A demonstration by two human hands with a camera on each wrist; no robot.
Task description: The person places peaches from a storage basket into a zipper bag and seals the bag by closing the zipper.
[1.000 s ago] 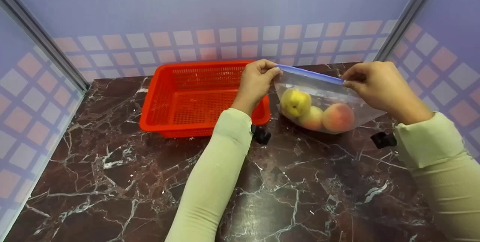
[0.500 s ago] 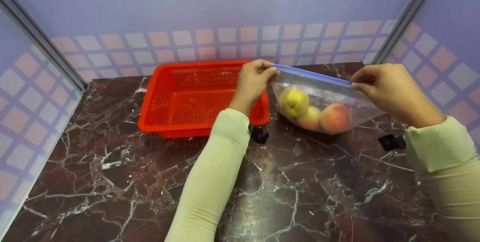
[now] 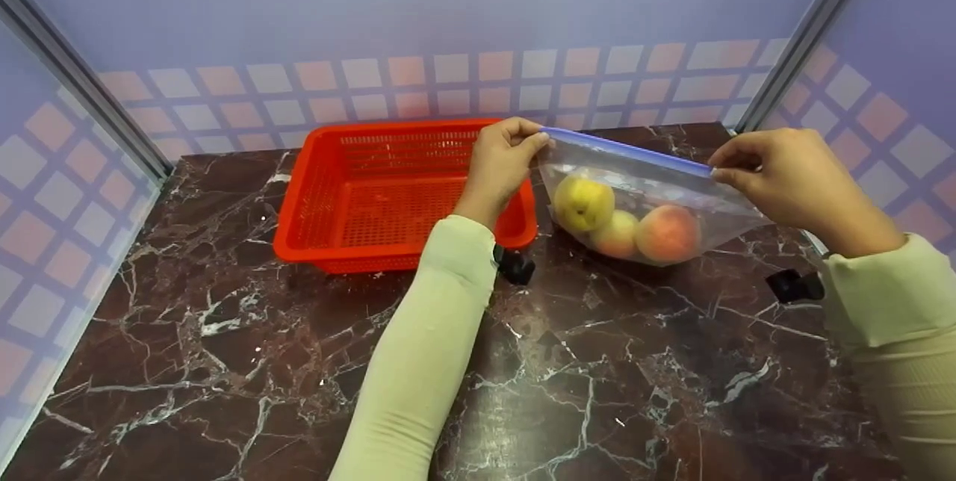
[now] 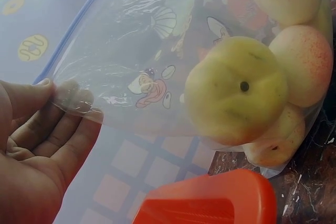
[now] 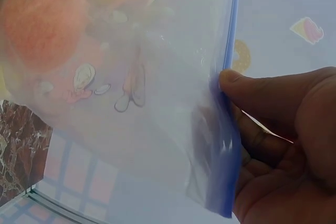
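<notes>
A clear zip-top bag (image 3: 717,223) with a blue zip strip (image 3: 627,150) hangs between my hands, low over the counter. Several peaches (image 3: 667,233) lie at its bottom, a yellow one (image 4: 236,90) nearest the left side. My left hand (image 3: 499,163) pinches the bag's left top corner between thumb and fingers. Along the strip toward its right end, my right hand (image 3: 799,182) pinches the blue edge. In the right wrist view the thumb (image 5: 252,87) presses on the strip, and the strip's end extends below it. Printed shell pictures show on the plastic.
A red plastic basket (image 3: 403,253) stands left of the bag, its right end partly behind my left hand and forearm. The dark marbled counter (image 3: 299,384) meets a purple back wall (image 3: 336,10) with tiled print and side panels. A black wrist mount (image 3: 795,285) sticks out from each sleeve.
My right hand has slid rightward along the blue strip toward the bag's right end. My left hand has shifted slightly left and stays at its corner, with the peaches nearly in place.
</notes>
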